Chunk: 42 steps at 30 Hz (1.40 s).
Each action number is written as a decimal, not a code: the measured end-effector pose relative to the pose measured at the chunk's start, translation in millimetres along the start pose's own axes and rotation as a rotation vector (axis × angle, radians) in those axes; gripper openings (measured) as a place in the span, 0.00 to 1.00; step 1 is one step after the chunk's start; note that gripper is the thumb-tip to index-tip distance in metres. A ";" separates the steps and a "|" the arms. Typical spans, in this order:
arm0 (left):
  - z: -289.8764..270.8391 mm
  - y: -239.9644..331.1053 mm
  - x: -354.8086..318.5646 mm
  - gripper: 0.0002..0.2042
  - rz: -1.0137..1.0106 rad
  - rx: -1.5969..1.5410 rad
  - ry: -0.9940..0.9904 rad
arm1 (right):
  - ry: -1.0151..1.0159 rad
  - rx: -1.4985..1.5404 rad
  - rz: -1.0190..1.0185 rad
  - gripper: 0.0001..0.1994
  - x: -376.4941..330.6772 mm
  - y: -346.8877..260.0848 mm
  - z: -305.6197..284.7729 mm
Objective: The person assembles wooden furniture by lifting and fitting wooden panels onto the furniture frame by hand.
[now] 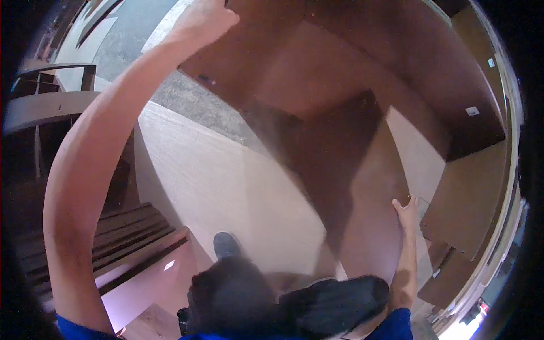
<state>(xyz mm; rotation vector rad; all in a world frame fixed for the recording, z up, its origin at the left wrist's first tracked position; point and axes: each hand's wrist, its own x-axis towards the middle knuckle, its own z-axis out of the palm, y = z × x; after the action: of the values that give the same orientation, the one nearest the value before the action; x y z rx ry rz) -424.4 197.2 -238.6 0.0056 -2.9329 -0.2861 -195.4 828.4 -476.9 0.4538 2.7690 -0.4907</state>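
Note:
A large brown board point(374, 187) slants across the middle, joined in view with more dark brown panel surface point(334, 56) at the top. My left arm reaches far forward, and my left hand point(218, 18) is closed at the upper left edge of the brown panel; its fingertips are partly hidden. Low on the right, my right hand point(406, 212) grips the near right edge of the board, thumb on one side and fingers on the other. Shadows of my arms and body fall over the brown surface.
A pale sheet point(226, 170) lies on the grey concrete floor point(195, 105), with my shoe point(226, 245) on it. Dark slats or boards point(130, 238) are stacked at left. More brown panels point(467, 198) stand along the right. A dark frame point(51, 107) stands at far left.

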 end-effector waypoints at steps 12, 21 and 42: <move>158.8 105.5 -339.1 0.27 -0.018 -0.532 -0.323 | 0.013 -0.031 -0.018 0.35 -22.1 27.5 6.8; 227.8 67.9 -324.8 0.34 -0.792 -0.990 -0.127 | -0.496 0.156 -0.079 0.29 -90.0 -73.2 -136.7; 285.7 -21.3 -219.6 0.29 -0.603 -1.287 -0.179 | -0.108 -0.095 -0.460 0.14 -156.5 -184.4 -191.9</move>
<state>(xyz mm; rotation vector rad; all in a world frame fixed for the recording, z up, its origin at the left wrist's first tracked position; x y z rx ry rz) -264.4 235.9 -559.9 0.6741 -2.2393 -2.1965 -162.1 695.9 -200.0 -0.2347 2.7686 -0.4617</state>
